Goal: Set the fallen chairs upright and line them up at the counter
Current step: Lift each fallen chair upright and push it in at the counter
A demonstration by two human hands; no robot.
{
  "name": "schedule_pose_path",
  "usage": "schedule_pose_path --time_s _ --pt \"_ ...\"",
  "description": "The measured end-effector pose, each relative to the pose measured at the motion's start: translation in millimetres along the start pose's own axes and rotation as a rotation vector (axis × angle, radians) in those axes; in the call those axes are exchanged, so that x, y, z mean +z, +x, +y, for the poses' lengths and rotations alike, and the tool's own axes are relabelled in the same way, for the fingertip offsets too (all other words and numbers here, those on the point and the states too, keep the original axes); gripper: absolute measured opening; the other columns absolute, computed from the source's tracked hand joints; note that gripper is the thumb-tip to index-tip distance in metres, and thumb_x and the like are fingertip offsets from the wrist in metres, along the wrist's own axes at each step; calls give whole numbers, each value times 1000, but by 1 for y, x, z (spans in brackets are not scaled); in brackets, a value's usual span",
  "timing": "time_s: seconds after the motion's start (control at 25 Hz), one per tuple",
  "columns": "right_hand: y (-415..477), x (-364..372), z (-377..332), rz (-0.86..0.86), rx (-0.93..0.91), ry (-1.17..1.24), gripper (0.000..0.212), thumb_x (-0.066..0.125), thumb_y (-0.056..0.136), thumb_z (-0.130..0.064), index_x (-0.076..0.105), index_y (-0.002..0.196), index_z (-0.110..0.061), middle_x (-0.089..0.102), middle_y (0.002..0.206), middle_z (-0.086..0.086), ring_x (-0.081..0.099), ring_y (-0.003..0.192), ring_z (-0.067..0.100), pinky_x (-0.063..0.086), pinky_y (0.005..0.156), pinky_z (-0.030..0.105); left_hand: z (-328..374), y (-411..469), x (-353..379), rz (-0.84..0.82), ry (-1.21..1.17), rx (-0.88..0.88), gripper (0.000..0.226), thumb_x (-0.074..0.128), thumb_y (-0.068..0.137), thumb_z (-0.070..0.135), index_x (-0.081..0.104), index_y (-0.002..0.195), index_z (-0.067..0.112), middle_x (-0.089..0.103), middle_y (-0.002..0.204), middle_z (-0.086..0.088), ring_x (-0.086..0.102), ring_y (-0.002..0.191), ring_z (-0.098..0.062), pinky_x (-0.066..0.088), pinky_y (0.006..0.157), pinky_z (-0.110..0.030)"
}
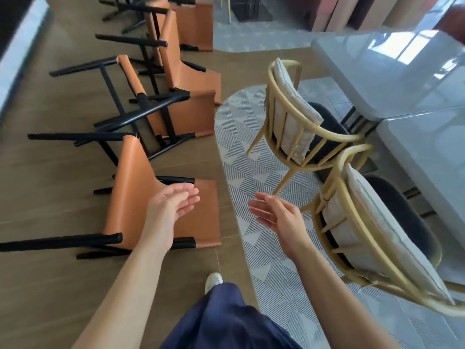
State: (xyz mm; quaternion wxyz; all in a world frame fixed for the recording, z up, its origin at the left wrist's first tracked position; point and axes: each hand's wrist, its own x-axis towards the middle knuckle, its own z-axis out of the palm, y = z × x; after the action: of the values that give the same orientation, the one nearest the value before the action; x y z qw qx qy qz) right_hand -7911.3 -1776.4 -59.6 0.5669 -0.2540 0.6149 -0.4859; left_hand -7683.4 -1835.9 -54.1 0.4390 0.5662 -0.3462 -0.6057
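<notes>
Both grips are spread and hold nothing: the left grip [173, 207] hangs palm-in over the backrest of the nearest fallen chair [130, 187], fingers straight and just short of its black top rail [176, 180], while the right grip [274, 212] hovers off the chair's right side, above the patterned rug [251, 159]. This chair lies tipped over on the wood floor, legs pointing left. The sensible way to raise it is probably to take the backrest edge with both grips, pivot it on the lower legs, and keep it clear of the person's shoe [214, 279] just below it. Beyond this chair lie more fallen chairs [191, 114], their black legs crossing and tangled, so each will likely need freeing before lifting. Far left of the chair runs a pale edge, presumably the counter [17, 54]. To its right, two yellow-framed chairs [377, 227] stand at a grey desk [377, 71], narrowing the room to swing.
</notes>
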Motion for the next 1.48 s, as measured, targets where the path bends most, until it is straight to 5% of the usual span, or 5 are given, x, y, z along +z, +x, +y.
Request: schedule_pose_path --time_s 0.6,0.96,1.48 --pt "133 22 -56 -67 36 53 26 50 99 -23 71 109 -13 75 103 9 68 105 28 52 83 30 34 94 31 60 -14 -14 22 51 93 2 71 96 12 75 96 -6 72 92 -22 56 79 -29" --pt "225 0 -85 -224 107 -88 25 50 98 -22 70 112 -16 76 101 8 72 96 20 51 79 30 31 131 82 321 -109 7 21 53 92 3 71 98 12 75 96 -5 72 92 -20 57 82 -30" --pt "339 11 92 -275 212 -123 25 52 97 -21 70 111 -13 76 99 9 72 92 19 52 81 30 -138 217 72 392 -31 -69 23 52 92 3 71 92 16 76 92 -1 72 90 -17 55 90 -36"
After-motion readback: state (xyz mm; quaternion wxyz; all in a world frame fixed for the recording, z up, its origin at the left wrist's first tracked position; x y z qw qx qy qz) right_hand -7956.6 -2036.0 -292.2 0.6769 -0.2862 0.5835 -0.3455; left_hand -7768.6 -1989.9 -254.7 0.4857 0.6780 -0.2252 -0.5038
